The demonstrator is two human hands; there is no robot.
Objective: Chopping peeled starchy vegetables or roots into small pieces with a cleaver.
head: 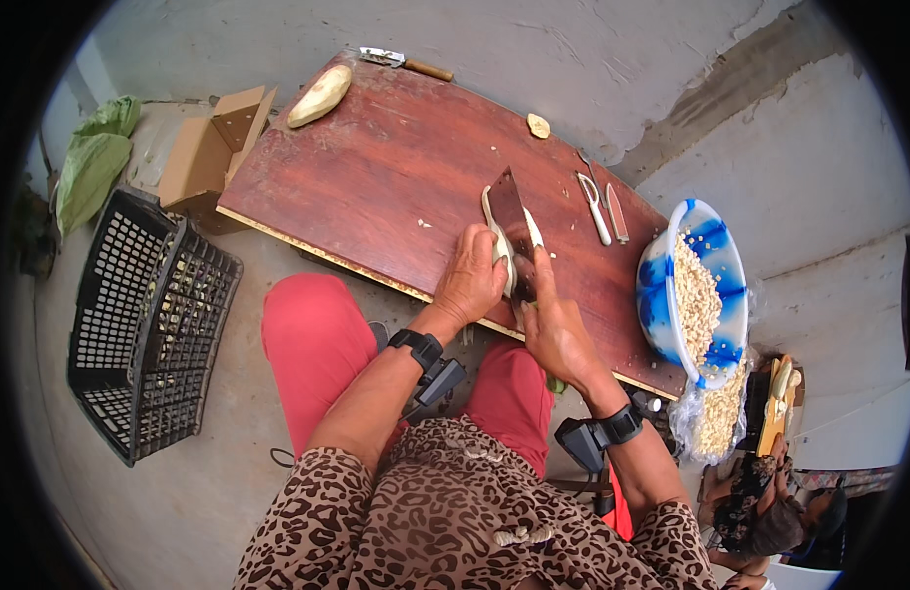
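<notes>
A wide-bladed kitchen cleaver (509, 208) stands on edge over the reddish wooden table (381, 169). My right hand (562, 332) grips it near the handle, with the index finger stretched along the blade. On the blade's left side, my left hand (471, 273) holds down a peeled, pale vegetable piece (492, 214), its fingertips close to the blade. Another pale slice (533, 228) shows on the blade's right side. Most of the cleaver's handle is hidden by my right hand. A whole peeled vegetable (320, 96) lies at the table's far left corner.
A blue-and-white basin (654, 284) of diced pieces stands at the right, near a plastic bag of dice (713, 420). A peeler (594, 210), a small knife (616, 214) and a wooden-handled knife (425, 69) lie along the back. A black crate (152, 324) stands left; another person (772, 509) sits right.
</notes>
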